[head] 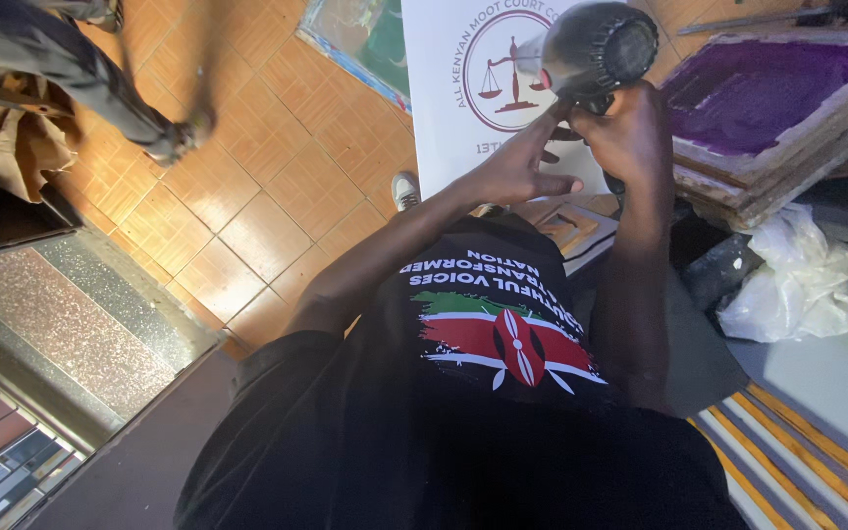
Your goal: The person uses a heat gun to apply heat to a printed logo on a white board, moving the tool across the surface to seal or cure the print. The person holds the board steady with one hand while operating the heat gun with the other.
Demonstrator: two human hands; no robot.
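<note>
Both hands (pixel 581 157) on black hairdryer (pixel 596 47)

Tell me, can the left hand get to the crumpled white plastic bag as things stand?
Probably not directly. The left hand is up by the black hair dryer, and the right hand and forearm lie between it and the white plastic bag. It would have to reach across or under that arm.

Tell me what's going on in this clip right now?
A person in a black printed T-shirt holds a black hair dryer up over a white printed sheet. The right hand grips the dryer's handle, while the left hand reaches in beside it, fingers spread. A purple-stained screen frame leans to the right, with crumpled white plastic below it.
</note>
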